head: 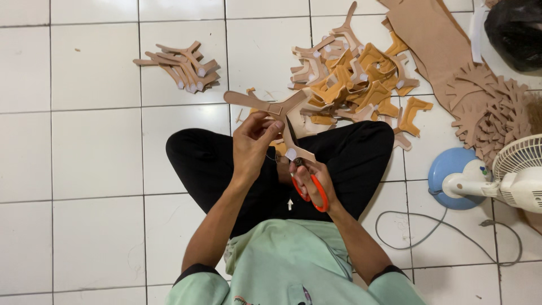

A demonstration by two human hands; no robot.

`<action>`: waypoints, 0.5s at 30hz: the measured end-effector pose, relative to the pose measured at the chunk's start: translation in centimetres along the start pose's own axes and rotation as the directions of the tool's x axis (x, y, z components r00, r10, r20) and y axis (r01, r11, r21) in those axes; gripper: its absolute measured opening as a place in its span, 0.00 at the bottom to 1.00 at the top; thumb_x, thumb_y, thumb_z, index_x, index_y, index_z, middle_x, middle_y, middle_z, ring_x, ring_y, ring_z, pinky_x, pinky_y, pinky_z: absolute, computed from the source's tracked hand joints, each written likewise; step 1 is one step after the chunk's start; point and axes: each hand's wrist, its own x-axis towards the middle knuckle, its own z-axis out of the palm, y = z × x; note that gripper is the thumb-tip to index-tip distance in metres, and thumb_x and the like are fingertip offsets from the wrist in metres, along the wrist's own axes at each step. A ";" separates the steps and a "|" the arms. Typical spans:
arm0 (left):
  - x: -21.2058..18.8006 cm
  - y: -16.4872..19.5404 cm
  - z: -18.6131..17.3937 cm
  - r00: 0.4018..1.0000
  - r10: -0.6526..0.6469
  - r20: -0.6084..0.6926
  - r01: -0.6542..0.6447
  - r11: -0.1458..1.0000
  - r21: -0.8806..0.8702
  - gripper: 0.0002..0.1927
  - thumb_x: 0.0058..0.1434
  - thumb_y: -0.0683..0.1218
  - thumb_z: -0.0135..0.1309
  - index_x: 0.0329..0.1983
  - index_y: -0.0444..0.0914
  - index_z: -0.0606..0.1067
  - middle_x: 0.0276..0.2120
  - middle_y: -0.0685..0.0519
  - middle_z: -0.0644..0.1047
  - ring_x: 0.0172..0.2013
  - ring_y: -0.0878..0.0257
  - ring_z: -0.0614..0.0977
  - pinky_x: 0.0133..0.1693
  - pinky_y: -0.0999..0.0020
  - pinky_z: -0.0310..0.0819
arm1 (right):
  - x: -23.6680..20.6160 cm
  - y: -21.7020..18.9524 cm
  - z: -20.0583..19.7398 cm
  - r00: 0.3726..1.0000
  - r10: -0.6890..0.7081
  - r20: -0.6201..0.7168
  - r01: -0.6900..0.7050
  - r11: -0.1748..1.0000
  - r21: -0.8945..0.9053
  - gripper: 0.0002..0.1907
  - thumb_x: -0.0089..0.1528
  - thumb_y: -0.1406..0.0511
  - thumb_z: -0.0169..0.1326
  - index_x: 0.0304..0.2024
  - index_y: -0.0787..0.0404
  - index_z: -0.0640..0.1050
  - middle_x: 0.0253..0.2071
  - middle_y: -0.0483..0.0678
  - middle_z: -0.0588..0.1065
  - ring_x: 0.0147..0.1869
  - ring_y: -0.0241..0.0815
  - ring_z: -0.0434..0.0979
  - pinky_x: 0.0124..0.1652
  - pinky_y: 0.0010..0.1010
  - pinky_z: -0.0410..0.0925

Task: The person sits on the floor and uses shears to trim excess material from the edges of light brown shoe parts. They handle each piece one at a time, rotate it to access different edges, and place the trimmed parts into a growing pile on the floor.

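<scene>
Your left hand [254,141] pinches the tan Y-shaped piece [271,110] and holds it up over your lap, so the blades can reach it. Your right hand [310,181] grips the orange scissors [307,189], fingers closed in the loops, tips pointing up at the piece.

— How many heaps of cut pieces lie on the floor?

— Three: one small tan stack [180,66] at upper left, one large tan-and-ochre heap [355,79] at top centre, one brown heap [488,107] at right; the pieces in each are too many to count.

— And the tools?

— One pair of orange-handled scissors [307,183], one Y-shaped tan piece [271,110] at centre, one white fan [508,178] with one cord [446,226], one black bag [516,31] at upper right.
</scene>
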 end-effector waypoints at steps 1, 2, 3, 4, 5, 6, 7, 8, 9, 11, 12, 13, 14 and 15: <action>-0.1 -0.1 0.0 1.000 -0.003 -0.009 0.003 1.000 -0.011 0.14 0.66 0.41 0.60 0.51 0.30 0.76 0.38 0.49 0.82 0.39 0.65 0.85 0.44 0.68 0.85 | 0.0 0.2 0.1 1.000 0.001 -0.004 -0.001 1.000 0.002 0.31 0.65 0.41 0.51 0.38 0.65 0.75 0.19 0.38 0.64 0.17 0.26 0.62 0.18 0.18 0.59; -0.2 -0.2 0.1 1.000 -0.015 -0.016 0.014 1.000 -0.026 0.14 0.66 0.41 0.60 0.51 0.30 0.76 0.38 0.49 0.82 0.39 0.65 0.85 0.44 0.68 0.85 | -0.1 0.3 0.0 1.000 -0.002 -0.009 0.002 1.000 0.003 0.31 0.66 0.42 0.51 0.38 0.65 0.75 0.19 0.38 0.64 0.17 0.26 0.62 0.18 0.18 0.59; -0.3 -0.2 0.2 0.999 -0.027 -0.020 0.027 0.999 -0.040 0.14 0.66 0.41 0.60 0.52 0.29 0.76 0.38 0.48 0.82 0.39 0.65 0.84 0.43 0.67 0.85 | -0.2 0.4 0.1 1.000 0.004 -0.014 -0.004 1.000 0.013 0.30 0.67 0.43 0.51 0.37 0.65 0.74 0.19 0.38 0.64 0.17 0.26 0.61 0.17 0.18 0.58; -0.3 -0.1 0.2 0.999 -0.038 -0.024 0.037 0.998 -0.054 0.15 0.66 0.41 0.61 0.52 0.29 0.76 0.38 0.48 0.82 0.38 0.65 0.84 0.43 0.67 0.85 | -0.3 0.6 0.1 1.000 0.009 -0.019 -0.009 1.000 0.021 0.30 0.67 0.43 0.50 0.37 0.65 0.74 0.19 0.39 0.64 0.17 0.26 0.60 0.17 0.18 0.57; -0.3 0.0 0.2 0.998 -0.060 -0.014 0.059 0.996 -0.064 0.16 0.65 0.42 0.61 0.53 0.30 0.75 0.38 0.48 0.82 0.38 0.65 0.84 0.43 0.67 0.84 | -0.4 0.7 0.2 1.000 0.015 -0.024 -0.014 0.999 0.030 0.29 0.67 0.44 0.50 0.37 0.65 0.74 0.19 0.39 0.64 0.17 0.26 0.59 0.17 0.18 0.57; -0.4 0.1 0.2 0.997 -0.082 -0.003 0.081 0.994 -0.073 0.17 0.64 0.42 0.61 0.54 0.31 0.74 0.38 0.48 0.81 0.38 0.65 0.83 0.42 0.68 0.84 | -0.5 0.8 0.1 1.000 0.012 -0.018 -0.012 0.999 0.032 0.29 0.68 0.44 0.50 0.37 0.65 0.74 0.19 0.39 0.64 0.17 0.26 0.59 0.17 0.18 0.56; -0.3 0.4 0.1 0.995 -0.099 0.008 0.100 0.992 -0.082 0.19 0.64 0.42 0.61 0.56 0.32 0.74 0.37 0.48 0.80 0.38 0.65 0.83 0.42 0.68 0.84 | -0.6 0.8 0.0 1.000 0.007 -0.011 -0.006 0.999 0.032 0.29 0.68 0.45 0.50 0.37 0.65 0.73 0.19 0.39 0.64 0.17 0.26 0.58 0.17 0.18 0.56; -0.1 0.7 -0.1 0.994 -0.103 0.028 0.105 0.990 -0.092 0.20 0.63 0.42 0.61 0.57 0.34 0.72 0.39 0.49 0.79 0.40 0.65 0.83 0.44 0.68 0.83 | -0.7 0.8 -0.1 1.000 0.001 -0.004 -0.001 0.999 0.034 0.28 0.69 0.45 0.50 0.37 0.65 0.73 0.19 0.39 0.63 0.17 0.25 0.58 0.18 0.18 0.56; 0.1 1.0 -0.5 0.993 -0.111 0.049 0.115 0.988 -0.101 0.23 0.62 0.41 0.61 0.59 0.36 0.71 0.40 0.49 0.79 0.42 0.65 0.83 0.46 0.69 0.82 | -0.7 0.8 -0.1 1.000 0.007 0.000 -0.007 0.999 0.037 0.28 0.68 0.45 0.50 0.37 0.65 0.73 0.19 0.39 0.64 0.16 0.26 0.58 0.17 0.18 0.56; 0.5 1.5 -0.9 0.993 -0.106 0.056 0.112 0.987 -0.112 0.21 0.62 0.41 0.60 0.58 0.35 0.71 0.41 0.48 0.80 0.43 0.64 0.84 0.49 0.68 0.82 | -1.0 0.7 -0.4 1.000 0.027 0.014 -0.028 0.999 0.043 0.28 0.68 0.45 0.50 0.37 0.66 0.73 0.19 0.39 0.64 0.16 0.26 0.59 0.17 0.18 0.56; 0.7 1.7 -1.1 0.995 -0.090 0.049 0.095 0.989 -0.110 0.18 0.62 0.41 0.60 0.55 0.33 0.73 0.41 0.47 0.80 0.43 0.63 0.84 0.49 0.67 0.84 | -1.1 0.7 -0.4 1.000 0.025 0.017 -0.026 0.999 0.035 0.29 0.68 0.45 0.50 0.37 0.65 0.73 0.19 0.39 0.64 0.16 0.26 0.60 0.17 0.18 0.56; 0.9 1.8 -1.2 0.996 -0.069 0.047 0.074 0.992 -0.106 0.15 0.63 0.41 0.60 0.51 0.30 0.75 0.41 0.47 0.81 0.43 0.62 0.85 0.49 0.65 0.85 | -1.2 0.7 -0.5 1.000 0.017 0.017 -0.017 1.000 0.025 0.29 0.67 0.44 0.50 0.37 0.65 0.73 0.18 0.39 0.64 0.16 0.26 0.60 0.17 0.18 0.57; 1.0 1.8 -1.2 0.998 -0.041 0.051 0.046 0.994 -0.101 0.15 0.63 0.40 0.60 0.51 0.30 0.75 0.41 0.46 0.80 0.44 0.61 0.85 0.49 0.65 0.86 | -1.2 0.7 -0.7 1.000 0.008 0.018 -0.008 1.000 0.015 0.29 0.67 0.44 0.50 0.37 0.65 0.73 0.18 0.38 0.64 0.16 0.25 0.60 0.17 0.18 0.57; 0.9 1.9 -1.3 0.999 -0.017 0.052 0.022 0.995 -0.097 0.14 0.63 0.39 0.61 0.51 0.30 0.75 0.41 0.46 0.80 0.44 0.61 0.84 0.49 0.64 0.86 | -1.3 0.7 -0.8 1.000 0.021 0.021 -0.021 1.000 0.021 0.29 0.67 0.44 0.51 0.36 0.65 0.73 0.18 0.38 0.64 0.16 0.25 0.60 0.17 0.18 0.57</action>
